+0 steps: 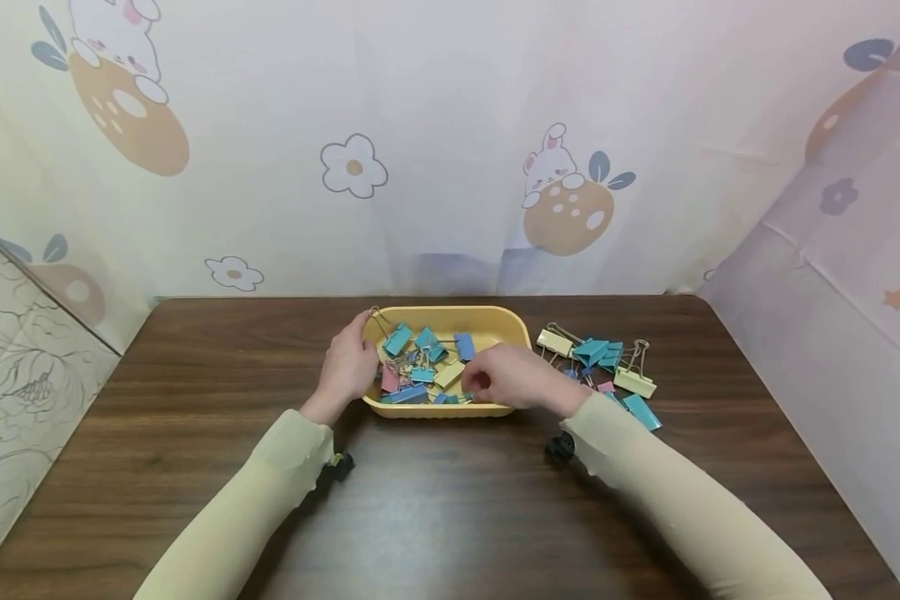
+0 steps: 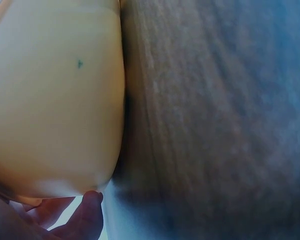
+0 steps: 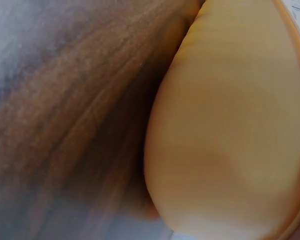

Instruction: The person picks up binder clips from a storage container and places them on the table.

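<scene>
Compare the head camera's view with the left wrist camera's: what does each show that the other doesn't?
Only the head view shows the binder clips, some inside the yellow tray and more piled to its right, the right hand reaching into the tray, the pale sleeves and the rabbit-print cloth behind.

Only the left wrist view shows a small dark mark on the tray's outer wall.

Both show the tray, the wood-grain tabletop and part of the left hand.

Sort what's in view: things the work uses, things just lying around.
Likely part of the work:
yellow tray, left hand at its end
binder clips inside, right hand near them
loose binder clips right of the tray

Just around it:
wooden table
patterned curtain
black wrist devices
</scene>
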`<state>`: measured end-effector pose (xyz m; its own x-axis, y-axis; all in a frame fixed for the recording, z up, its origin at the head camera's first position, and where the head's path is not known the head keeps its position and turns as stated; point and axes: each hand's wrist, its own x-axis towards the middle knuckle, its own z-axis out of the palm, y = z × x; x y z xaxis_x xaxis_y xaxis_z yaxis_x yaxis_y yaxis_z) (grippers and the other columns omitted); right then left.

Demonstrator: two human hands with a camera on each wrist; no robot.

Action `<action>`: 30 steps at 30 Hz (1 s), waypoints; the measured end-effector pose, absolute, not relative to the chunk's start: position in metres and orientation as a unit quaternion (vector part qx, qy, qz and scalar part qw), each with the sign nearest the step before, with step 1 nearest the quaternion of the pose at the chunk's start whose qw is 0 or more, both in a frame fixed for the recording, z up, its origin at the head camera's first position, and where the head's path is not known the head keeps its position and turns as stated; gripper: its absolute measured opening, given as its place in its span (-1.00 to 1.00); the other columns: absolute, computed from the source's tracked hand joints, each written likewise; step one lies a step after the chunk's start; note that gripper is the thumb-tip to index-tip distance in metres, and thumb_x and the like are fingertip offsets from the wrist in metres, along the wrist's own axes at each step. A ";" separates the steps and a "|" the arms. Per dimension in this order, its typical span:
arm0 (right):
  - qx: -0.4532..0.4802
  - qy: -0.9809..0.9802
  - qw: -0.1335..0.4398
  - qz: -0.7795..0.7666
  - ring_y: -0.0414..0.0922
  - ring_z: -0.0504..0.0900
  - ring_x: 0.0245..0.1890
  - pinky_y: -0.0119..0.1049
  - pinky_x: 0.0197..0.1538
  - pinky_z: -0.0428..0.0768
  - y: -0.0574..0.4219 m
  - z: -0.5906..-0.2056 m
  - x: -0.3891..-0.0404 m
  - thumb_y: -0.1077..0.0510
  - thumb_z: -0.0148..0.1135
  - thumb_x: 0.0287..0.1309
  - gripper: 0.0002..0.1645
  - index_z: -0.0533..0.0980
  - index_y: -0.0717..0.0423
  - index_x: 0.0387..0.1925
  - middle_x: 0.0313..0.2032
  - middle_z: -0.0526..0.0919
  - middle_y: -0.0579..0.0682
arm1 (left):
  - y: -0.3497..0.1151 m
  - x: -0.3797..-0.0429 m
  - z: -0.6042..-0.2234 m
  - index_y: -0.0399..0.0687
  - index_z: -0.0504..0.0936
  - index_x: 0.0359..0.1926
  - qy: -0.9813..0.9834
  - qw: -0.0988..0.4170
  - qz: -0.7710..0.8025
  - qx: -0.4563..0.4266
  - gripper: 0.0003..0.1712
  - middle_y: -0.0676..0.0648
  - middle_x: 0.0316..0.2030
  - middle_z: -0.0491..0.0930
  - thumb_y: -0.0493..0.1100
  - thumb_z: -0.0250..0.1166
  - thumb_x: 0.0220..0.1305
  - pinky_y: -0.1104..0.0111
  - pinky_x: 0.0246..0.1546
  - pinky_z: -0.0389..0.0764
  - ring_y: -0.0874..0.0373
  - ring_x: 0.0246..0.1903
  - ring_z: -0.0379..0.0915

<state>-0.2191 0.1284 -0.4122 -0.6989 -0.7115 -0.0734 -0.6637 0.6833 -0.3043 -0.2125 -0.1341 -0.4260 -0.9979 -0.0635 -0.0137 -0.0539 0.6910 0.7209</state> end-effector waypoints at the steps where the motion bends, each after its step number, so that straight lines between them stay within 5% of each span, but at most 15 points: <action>1: -0.378 0.913 0.087 -0.128 -0.32 0.44 -0.45 -0.37 -0.30 0.43 0.128 -0.412 -0.219 0.12 0.26 0.07 -0.86 0.62 -0.26 -0.40 -0.49 0.50 -0.37 | -0.134 -0.213 -0.426 0.01 0.13 0.41 -0.919 0.007 -0.392 0.032 -0.39 -0.13 0.28 0.30 -0.21 -0.12 0.34 0.25 -0.56 0.36 0.07 -0.64 0.27; 9: -0.379 0.912 0.058 -0.147 -0.33 0.43 -0.43 -0.33 -0.29 0.43 0.129 -0.411 -0.217 0.03 0.18 0.20 -0.89 0.50 -0.25 -0.44 -0.43 0.47 -0.37 | -0.136 -0.212 -0.426 0.02 0.13 0.41 -0.917 0.010 -0.397 0.036 -0.39 -0.14 0.26 0.32 -0.22 -0.12 0.34 0.26 -0.61 0.34 0.09 -0.70 0.22; 25: -0.273 0.855 0.103 -0.429 -0.09 0.62 -0.38 -0.15 -0.26 0.60 0.176 -0.379 -0.208 0.29 0.14 0.22 -0.93 0.53 0.20 -0.28 -0.39 0.61 0.04 | -0.133 -0.212 -0.429 -0.01 0.14 0.41 -0.915 0.015 -0.401 0.037 -0.40 -0.14 0.26 0.32 -0.23 -0.11 0.35 0.25 -0.52 0.35 0.04 -0.55 0.34; 30: -0.214 0.856 0.097 -0.460 0.05 0.59 -0.43 -0.15 -0.59 0.55 0.214 -0.373 -0.197 0.17 0.16 0.23 -0.88 0.51 0.14 -0.24 -0.41 0.61 0.13 | -0.132 -0.213 -0.428 -0.01 0.14 0.41 -0.916 0.012 -0.400 0.039 -0.40 -0.12 0.29 0.29 -0.22 -0.10 0.34 0.21 -0.31 0.43 0.01 -0.35 0.42</action>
<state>-0.1972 0.2145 -0.3734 -0.8898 -0.4552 0.0314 -0.2777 0.4857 -0.8289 -0.2133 -0.1321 -0.4284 -0.9967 -0.0809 -0.0083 -0.0611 0.6775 0.7330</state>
